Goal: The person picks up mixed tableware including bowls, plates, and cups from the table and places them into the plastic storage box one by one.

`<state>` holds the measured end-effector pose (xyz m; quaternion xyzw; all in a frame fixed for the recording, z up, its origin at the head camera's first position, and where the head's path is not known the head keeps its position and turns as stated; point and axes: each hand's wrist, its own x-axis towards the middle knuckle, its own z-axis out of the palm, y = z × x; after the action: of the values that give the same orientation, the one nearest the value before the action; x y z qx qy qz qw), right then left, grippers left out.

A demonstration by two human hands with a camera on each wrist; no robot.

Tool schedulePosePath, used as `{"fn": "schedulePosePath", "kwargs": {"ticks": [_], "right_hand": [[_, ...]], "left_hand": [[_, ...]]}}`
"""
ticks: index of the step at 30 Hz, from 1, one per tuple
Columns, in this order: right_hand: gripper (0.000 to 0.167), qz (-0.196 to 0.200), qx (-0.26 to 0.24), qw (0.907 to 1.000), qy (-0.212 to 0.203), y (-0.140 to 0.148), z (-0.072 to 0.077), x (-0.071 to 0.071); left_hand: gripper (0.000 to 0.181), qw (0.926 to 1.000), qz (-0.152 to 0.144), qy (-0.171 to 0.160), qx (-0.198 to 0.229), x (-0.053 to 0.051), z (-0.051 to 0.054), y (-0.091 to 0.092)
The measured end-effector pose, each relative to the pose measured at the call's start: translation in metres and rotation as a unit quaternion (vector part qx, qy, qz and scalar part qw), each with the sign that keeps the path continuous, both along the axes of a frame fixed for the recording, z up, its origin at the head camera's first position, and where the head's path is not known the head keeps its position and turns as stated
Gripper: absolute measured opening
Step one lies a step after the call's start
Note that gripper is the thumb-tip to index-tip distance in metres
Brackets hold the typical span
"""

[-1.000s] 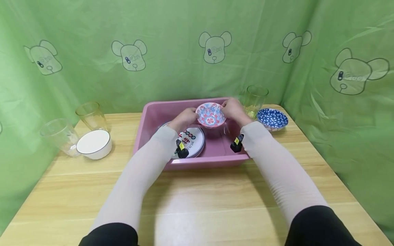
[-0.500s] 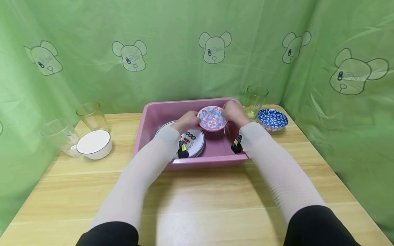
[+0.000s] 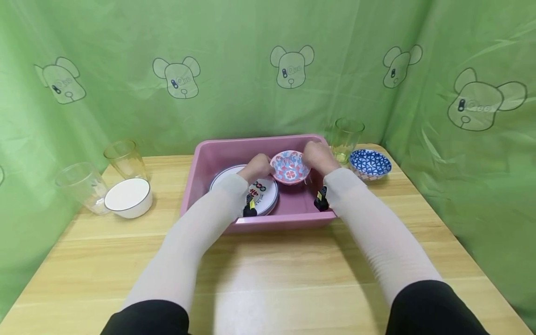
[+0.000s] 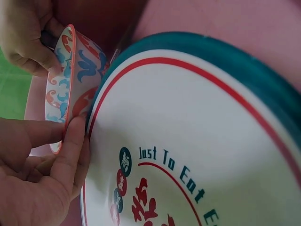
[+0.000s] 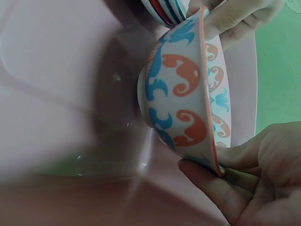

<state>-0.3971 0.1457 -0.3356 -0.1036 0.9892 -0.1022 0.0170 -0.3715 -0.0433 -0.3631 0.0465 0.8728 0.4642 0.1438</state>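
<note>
A small bowl with a red, blue and white pattern is held inside a pink plastic tub. My left hand pinches its left rim, thumb and fingers on either side, as the left wrist view shows. On the opposite rim, my right hand pinches the bowl the same way. The bowl's foot is over the tub's bottom in the right wrist view; whether it touches I cannot tell. Beside it lie stacked white plates with printed lettering, partly hidden by my left arm.
Left of the tub stand a white bowl, a clear glass and an amber glass. To the right are a yellow-green glass and a blue-patterned bowl. A green curtain surrounds the wooden table.
Both hands have lowered the patterned bowl deeper into the tub, shifting it slightly right. The grip on its rim stays the same. The other dishes have not moved.
</note>
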Motion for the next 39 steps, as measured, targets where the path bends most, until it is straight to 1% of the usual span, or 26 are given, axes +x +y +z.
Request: {"fn": "schedulePosePath", "kwargs": {"ticks": [4, 6, 9, 11, 16, 18, 20, 22, 25, 27, 29, 30, 31, 32, 35, 37, 39], "right_hand": [[0.016, 0.002, 0.005, 1.0, 0.003, 0.0, -0.001, 0.002], [0.016, 0.002, 0.008, 1.0, -0.002, 0.0, -0.002, 0.002], [0.015, -0.001, 0.016, 0.9996, -0.022, 0.0, -0.003, 0.002], [0.014, -0.01, 0.016, 0.9992, -0.036, -0.001, -0.004, 0.002], [0.011, -0.017, 0.012, 0.9988, -0.044, -0.003, -0.003, 0.002], [0.011, -0.014, 0.013, 0.9988, -0.045, -0.003, -0.002, 0.003], [0.011, -0.012, 0.014, 0.9988, -0.046, -0.004, -0.001, 0.004], [0.011, -0.009, 0.018, 0.9987, -0.046, -0.004, 0.0, 0.005], [0.013, -0.005, 0.028, 0.9988, -0.04, -0.004, 0.003, 0.005], [0.013, 0.001, 0.041, 0.9986, -0.034, -0.004, 0.005, 0.005], [0.014, 0.007, 0.053, 0.9982, -0.027, -0.004, 0.009, 0.005], [0.015, 0.01, 0.057, 0.998, -0.025, -0.004, 0.011, 0.005], [0.016, 0.014, 0.06, 0.9979, -0.021, -0.004, 0.013, 0.006], [0.017, 0.017, 0.061, 0.9978, -0.02, -0.004, 0.015, 0.007], [0.019, 0.017, 0.046, 0.9986, -0.019, -0.004, 0.024, 0.011], [0.021, 0.01, 0.034, 0.9991, -0.022, -0.004, 0.03, 0.015], [0.021, 0.004, 0.025, 0.9993, -0.028, -0.003, 0.036, 0.018]], "left_hand": [[0.025, 0.9999, 0.001, 0.001, -0.012, -0.001, -0.001, 0.001], [0.025, 0.9998, -0.004, 0.003, -0.022, -0.002, -0.003, 0.0], [0.025, 0.9994, -0.018, 0.006, -0.03, -0.004, -0.004, -0.001], [0.025, 0.9988, -0.027, 0.008, -0.039, -0.004, -0.004, -0.001], [0.025, 0.9988, -0.031, 0.017, -0.034, -0.003, -0.002, -0.001], [0.026, 0.9991, -0.03, 0.017, -0.026, -0.002, -0.001, -0.002], [0.027, 0.9989, -0.034, 0.017, -0.027, -0.001, 0.001, -0.002], [0.026, 0.999, -0.038, 0.01, -0.023, 0.0, 0.004, -0.003], [0.023, 0.9975, -0.053, 0.016, -0.045, 0.001, 0.009, -0.005], [0.022, 0.9973, -0.055, 0.016, -0.047, 0.002, 0.012, -0.007], [0.023, 0.9972, -0.056, 0.019, -0.045, 0.004, 0.016, -0.009], [0.024, 0.998, -0.052, 0.013, -0.032, 0.004, 0.017, -0.01], [0.025, 0.9981, -0.053, 0.013, -0.029, 0.005, 0.019, -0.011], [0.026, 0.9979, -0.054, 0.015, -0.032, 0.005, 0.021, -0.013], [0.028, 0.9979, -0.056, 0.017, -0.029, 0.007, 0.028, -0.016], [0.028, 0.9979, -0.055, 0.018, -0.028, 0.009, 0.034, -0.018], [0.028, 0.9985, -0.05, 0.013, -0.015, 0.011, 0.041, -0.021]]}}
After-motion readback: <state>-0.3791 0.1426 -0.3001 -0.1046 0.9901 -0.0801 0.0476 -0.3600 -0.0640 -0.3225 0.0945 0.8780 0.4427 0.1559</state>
